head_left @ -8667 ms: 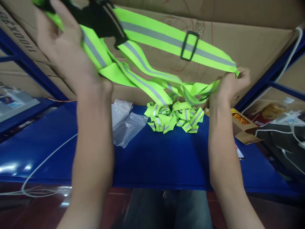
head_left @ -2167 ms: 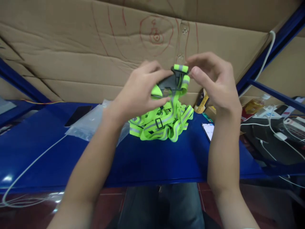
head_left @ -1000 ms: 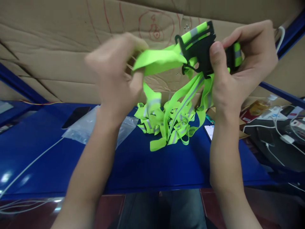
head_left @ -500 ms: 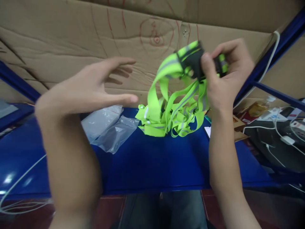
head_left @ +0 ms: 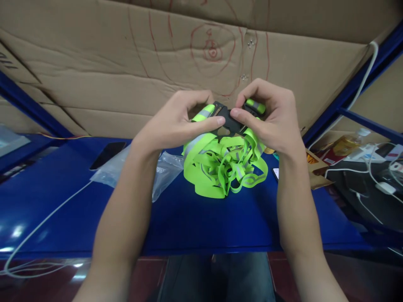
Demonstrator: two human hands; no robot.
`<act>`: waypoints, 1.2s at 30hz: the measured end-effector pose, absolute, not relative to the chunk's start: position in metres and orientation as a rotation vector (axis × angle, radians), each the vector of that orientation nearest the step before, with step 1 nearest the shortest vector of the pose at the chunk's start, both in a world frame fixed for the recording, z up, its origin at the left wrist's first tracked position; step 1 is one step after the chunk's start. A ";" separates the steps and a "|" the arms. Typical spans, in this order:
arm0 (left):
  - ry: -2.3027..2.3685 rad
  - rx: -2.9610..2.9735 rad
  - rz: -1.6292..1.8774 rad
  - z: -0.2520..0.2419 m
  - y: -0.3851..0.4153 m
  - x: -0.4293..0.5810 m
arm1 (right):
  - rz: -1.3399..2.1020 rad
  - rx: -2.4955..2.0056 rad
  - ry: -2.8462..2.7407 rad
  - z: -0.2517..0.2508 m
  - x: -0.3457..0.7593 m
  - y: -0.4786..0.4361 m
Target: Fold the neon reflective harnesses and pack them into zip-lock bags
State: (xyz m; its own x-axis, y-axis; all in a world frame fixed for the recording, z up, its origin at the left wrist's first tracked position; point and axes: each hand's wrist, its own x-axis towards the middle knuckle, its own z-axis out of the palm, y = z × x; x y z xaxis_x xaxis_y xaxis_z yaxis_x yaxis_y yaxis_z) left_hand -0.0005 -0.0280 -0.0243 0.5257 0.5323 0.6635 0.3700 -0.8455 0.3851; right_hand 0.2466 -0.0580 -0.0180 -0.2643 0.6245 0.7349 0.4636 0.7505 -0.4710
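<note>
Both hands hold a black plastic buckle (head_left: 229, 121) above the blue shelf. My left hand (head_left: 185, 115) pinches the buckle's left end, its thumb on the front and its fingers hidden behind. On the right end, my right hand (head_left: 267, 113) presses with its thumb, the other fingers curled round the back. Neon yellow-green reflective straps (head_left: 208, 184) with grey stripes run from the buckle. They hang below it in loops and a tangled heap; where the hanging part meets the shelf is hard to tell.
Clear plastic bags (head_left: 170, 167) and a dark phone (head_left: 108, 154) lie to the left on the blue shelf (head_left: 214, 226). Cardboard (head_left: 103, 96) lines the back. At the right are a bottle (head_left: 346, 142), a small open box (head_left: 315, 167) and white cables (head_left: 382, 186).
My left hand has come in from the left, going from open to gripping the buckle. My right hand has brought the buckle lower and leftward, towards the middle.
</note>
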 end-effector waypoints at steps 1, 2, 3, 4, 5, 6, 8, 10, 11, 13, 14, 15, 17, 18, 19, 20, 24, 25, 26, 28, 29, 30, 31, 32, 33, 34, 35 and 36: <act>0.743 2.559 1.212 -0.025 -0.026 -0.001 | 0.212 -0.822 -1.916 -0.018 0.247 -0.056; 0.710 2.554 1.193 -0.026 -0.026 -0.001 | 0.233 -0.812 -1.924 -0.018 0.248 -0.055; 0.670 2.556 1.167 -0.027 -0.027 0.001 | 0.259 -0.801 -1.937 -0.019 0.248 -0.053; 0.635 2.569 1.136 -0.027 -0.028 0.004 | 0.288 -0.792 -1.955 -0.020 0.249 -0.051; 0.608 2.596 1.103 -0.027 -0.031 0.007 | 0.320 -0.786 -1.975 -0.020 0.250 -0.049; 0.592 2.638 1.075 -0.027 -0.034 0.010 | 0.347 -0.780 -1.994 -0.021 0.251 -0.047; 0.607 2.743 1.040 -0.026 -0.040 0.016 | 0.380 -0.762 -2.017 -0.023 0.252 -0.043; 0.677 2.835 1.031 -0.025 -0.044 0.020 | 0.383 -0.750 -2.019 -0.024 0.253 -0.041; 0.717 2.869 1.031 -0.025 -0.045 0.021 | 0.383 -0.752 -2.016 -0.025 0.253 -0.040; 0.774 2.917 1.031 -0.026 -0.045 0.022 | 0.398 -0.769 -2.012 -0.025 0.253 -0.038; 0.791 2.931 1.029 -0.027 -0.045 0.022 | 0.408 -0.773 -2.010 -0.026 0.253 -0.038; 0.799 2.943 1.026 -0.027 -0.045 0.022 | 0.417 -0.772 -2.011 -0.026 0.253 -0.037; 0.805 2.961 1.019 -0.028 -0.044 0.022 | 0.425 -0.752 -2.016 -0.026 0.254 -0.037; 0.811 2.969 1.009 -0.029 -0.044 0.022 | 0.426 -0.745 -2.024 -0.025 0.255 -0.037; 0.821 2.975 0.998 -0.029 -0.044 0.023 | 0.430 -0.745 -2.035 -0.025 0.257 -0.038; 0.836 2.982 0.981 -0.029 -0.044 0.023 | 0.442 -0.753 -2.050 -0.025 0.259 -0.038; 0.854 3.021 0.870 -0.026 -0.045 0.022 | 0.551 -0.835 -2.119 -0.023 0.269 -0.044; 0.845 3.024 0.843 -0.024 -0.046 0.021 | 0.580 -0.859 -2.134 -0.022 0.271 -0.046; 0.837 3.026 0.817 -0.023 -0.047 0.020 | 0.599 -0.878 -2.150 -0.021 0.273 -0.048; 0.845 3.029 0.761 -0.021 -0.049 0.020 | 0.609 -0.894 -2.181 -0.019 0.274 -0.051; 0.861 3.036 0.718 -0.020 -0.051 0.020 | 0.606 -0.891 -2.193 -0.018 0.274 -0.052; 0.877 3.046 0.681 -0.020 -0.052 0.021 | 0.603 -0.887 -2.202 -0.017 0.274 -0.052; 0.889 3.059 0.653 -0.020 -0.053 0.023 | 0.602 -0.887 -2.205 -0.016 0.274 -0.053; 0.903 3.071 0.632 -0.021 -0.055 0.025 | 0.606 -0.890 -2.204 -0.015 0.274 -0.053; 0.909 3.083 0.627 -0.023 -0.055 0.027 | 0.613 -0.895 -2.201 -0.014 0.274 -0.053; 0.907 3.094 0.639 -0.025 -0.056 0.030 | 0.619 -0.903 -2.196 -0.014 0.275 -0.053; 0.899 3.102 0.663 -0.027 -0.056 0.033 | 0.622 -0.909 -2.190 -0.014 0.275 -0.053; 0.886 3.107 0.687 -0.028 -0.055 0.035 | 0.624 -0.914 -2.187 -0.013 0.275 -0.054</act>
